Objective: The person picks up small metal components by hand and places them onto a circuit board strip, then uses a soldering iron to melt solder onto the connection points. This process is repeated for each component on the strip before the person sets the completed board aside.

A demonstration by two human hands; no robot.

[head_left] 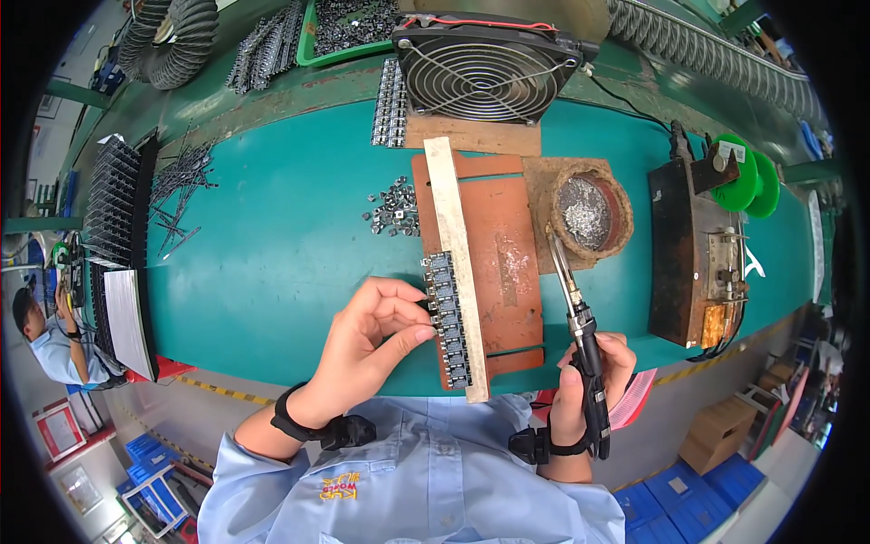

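Note:
A strip of small circuit boards [446,319] lies along the near part of a pale straight bar [456,236], on a reddish-brown board [503,272]. At the strip's left edge, my left hand [373,331] is closed, thumb and fingertips meeting the boards; whatever small part they may pinch is hidden. My right hand [594,372] grips a soldering iron [586,340] by its black handle. Its metal tip points away from me and reaches the near-left rim of a round brown pot [619,213] holding silvery bits. Small metal parts [394,208] are heaped left of the bar.
A black fan [485,72] stands behind the board, next to more board strips [390,104]. A dark metal box [675,254] with green solder spools [748,177] sits right. Thin parts [181,186] and a black rack [118,199] are left. A green tray [349,32] lies far back.

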